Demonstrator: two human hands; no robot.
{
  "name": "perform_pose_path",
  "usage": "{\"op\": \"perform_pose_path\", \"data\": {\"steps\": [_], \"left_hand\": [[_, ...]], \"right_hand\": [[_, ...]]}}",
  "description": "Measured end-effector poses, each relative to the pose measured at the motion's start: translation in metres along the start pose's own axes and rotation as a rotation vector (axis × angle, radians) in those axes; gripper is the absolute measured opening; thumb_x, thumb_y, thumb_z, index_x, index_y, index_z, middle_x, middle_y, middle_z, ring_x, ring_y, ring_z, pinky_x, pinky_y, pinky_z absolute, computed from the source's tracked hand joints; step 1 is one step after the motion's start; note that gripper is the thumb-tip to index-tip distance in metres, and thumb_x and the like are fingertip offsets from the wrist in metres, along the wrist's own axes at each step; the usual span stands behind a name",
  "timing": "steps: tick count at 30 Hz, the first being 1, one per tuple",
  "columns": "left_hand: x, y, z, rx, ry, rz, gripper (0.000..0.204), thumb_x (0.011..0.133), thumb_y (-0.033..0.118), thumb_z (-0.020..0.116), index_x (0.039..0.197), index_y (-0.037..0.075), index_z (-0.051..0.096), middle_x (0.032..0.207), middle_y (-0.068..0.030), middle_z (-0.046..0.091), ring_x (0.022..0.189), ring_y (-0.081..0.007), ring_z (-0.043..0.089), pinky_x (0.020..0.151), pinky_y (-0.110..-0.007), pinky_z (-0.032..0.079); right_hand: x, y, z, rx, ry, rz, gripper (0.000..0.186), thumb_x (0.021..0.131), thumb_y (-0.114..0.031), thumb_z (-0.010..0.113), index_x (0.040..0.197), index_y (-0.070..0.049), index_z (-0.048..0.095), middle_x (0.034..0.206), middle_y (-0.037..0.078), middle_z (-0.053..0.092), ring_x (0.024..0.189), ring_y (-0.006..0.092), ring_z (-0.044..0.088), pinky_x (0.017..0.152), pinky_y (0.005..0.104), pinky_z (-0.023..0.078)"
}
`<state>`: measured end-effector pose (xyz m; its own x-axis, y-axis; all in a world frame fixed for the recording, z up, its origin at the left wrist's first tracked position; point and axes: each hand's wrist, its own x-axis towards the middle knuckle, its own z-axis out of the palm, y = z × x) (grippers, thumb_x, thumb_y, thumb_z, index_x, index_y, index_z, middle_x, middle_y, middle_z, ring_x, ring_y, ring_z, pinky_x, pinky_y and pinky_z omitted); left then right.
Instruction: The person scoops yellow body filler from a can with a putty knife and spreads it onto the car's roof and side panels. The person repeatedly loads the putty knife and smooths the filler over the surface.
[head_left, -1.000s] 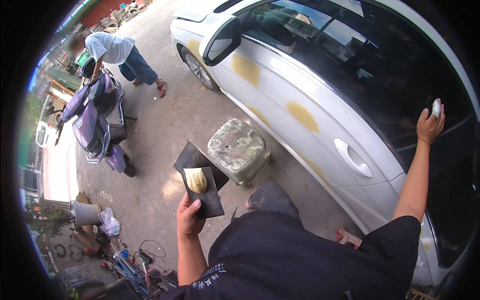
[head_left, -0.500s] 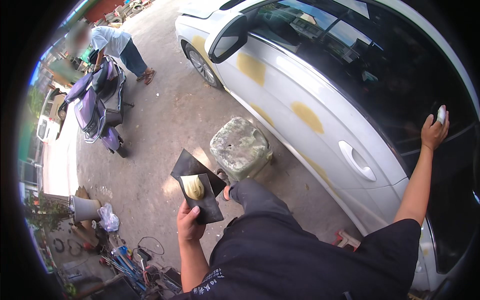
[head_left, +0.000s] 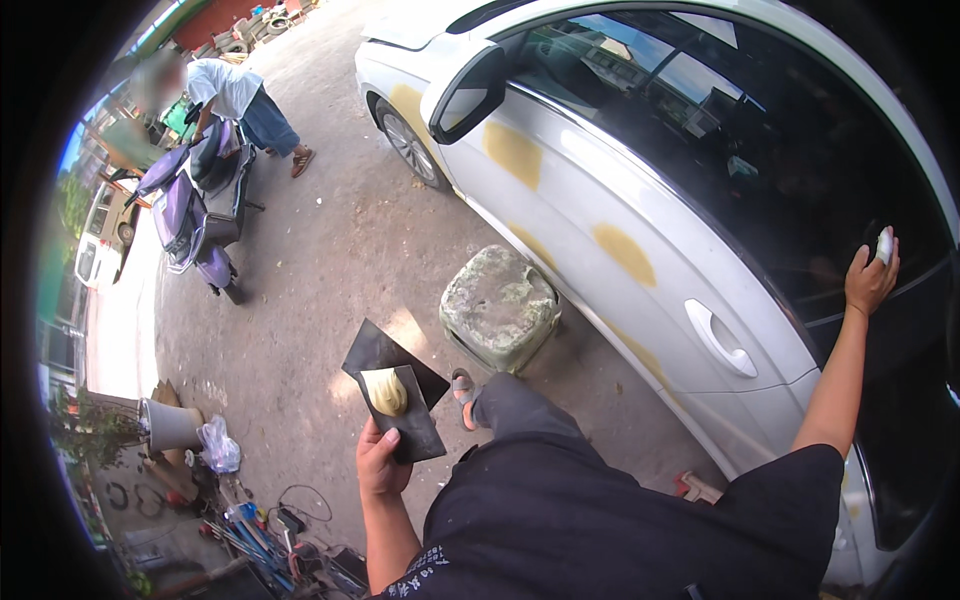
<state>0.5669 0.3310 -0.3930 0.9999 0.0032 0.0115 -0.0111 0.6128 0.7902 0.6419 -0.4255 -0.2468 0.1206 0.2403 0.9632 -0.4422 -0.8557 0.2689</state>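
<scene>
My left hand (head_left: 382,462) is closed round two thin, dark, flat sheets, like putty boards. The front black board (head_left: 408,430) carries a thick dollop of cream-coloured paste (head_left: 386,392), like body filler. Behind it, the second black board (head_left: 375,345) sticks out at an angle. Far to the right, my right hand (head_left: 870,278) rests with fingers stretched out against the dark side window (head_left: 810,200) of a white car (head_left: 590,185). Something white, like a wrapping, shows on one of its fingers. Yellowish patches (head_left: 625,255) mark the car's front door and fender.
A worn, stained stool (head_left: 500,303) stands between me and the car door. My sandalled foot (head_left: 462,395) is just beside it. A person (head_left: 230,95) bends over a purple scooter (head_left: 195,215) at the far left. Tools and cables (head_left: 260,545), plus a white pot (head_left: 170,424), lie at lower left.
The view has shifted slightly, so the stool and car sit a little lower and further right. My foot has come into fuller view beside the stool. Both hands keep their places.
</scene>
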Motion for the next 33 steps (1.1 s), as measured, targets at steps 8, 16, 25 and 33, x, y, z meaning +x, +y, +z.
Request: {"op": "perform_pose_path", "data": {"steps": [8,16,25,33], "left_hand": [[0.033,-0.011,-0.044,0.057,-0.075,-0.009,0.06,0.08,0.01,0.066,0.135,0.0,0.044,0.117,-0.0167,0.061,0.1,-0.0325,0.065,0.091,-0.046,0.053],[0.137,0.006,-0.098,0.106,-0.232,-0.067,0.06,0.088,0.015,0.065,0.139,-0.003,0.041,0.126,-0.0175,0.056,0.112,-0.0327,0.057,0.096,-0.046,0.046],[0.186,0.071,-0.056,0.122,-0.313,0.228,0.06,0.079,0.012,0.064,0.135,0.0,0.046,0.114,-0.0157,0.062,0.091,-0.0298,0.067,0.082,-0.044,0.058],[0.218,0.129,-0.021,0.187,-0.412,0.266,0.06,0.081,0.013,0.065,0.136,0.0,0.045,0.112,-0.0149,0.062,0.09,-0.0297,0.066,0.078,-0.044,0.057]], "right_hand": [[-0.028,-0.014,-0.049,0.002,-0.073,0.114,0.049,0.092,-0.015,0.054,0.139,-0.005,0.044,0.146,0.009,0.047,0.135,0.0316,0.041,0.111,0.0485,0.032],[-0.053,-0.061,-0.077,-0.064,-0.101,0.269,0.056,0.087,-0.014,0.057,0.138,-0.003,0.038,0.147,0.014,0.043,0.138,0.0361,0.036,0.116,0.0526,0.023],[-0.045,-0.084,-0.099,-0.116,-0.22,0.354,0.057,0.093,-0.017,0.054,0.142,0.0,0.033,0.148,0.017,0.041,0.138,0.0395,0.036,0.115,0.0511,0.027],[-0.033,-0.112,-0.096,-0.267,-0.359,0.553,0.06,0.099,-0.025,0.048,0.149,-0.002,0.025,0.151,0.02,0.034,0.141,0.0382,0.03,0.115,0.0506,0.028]]}}
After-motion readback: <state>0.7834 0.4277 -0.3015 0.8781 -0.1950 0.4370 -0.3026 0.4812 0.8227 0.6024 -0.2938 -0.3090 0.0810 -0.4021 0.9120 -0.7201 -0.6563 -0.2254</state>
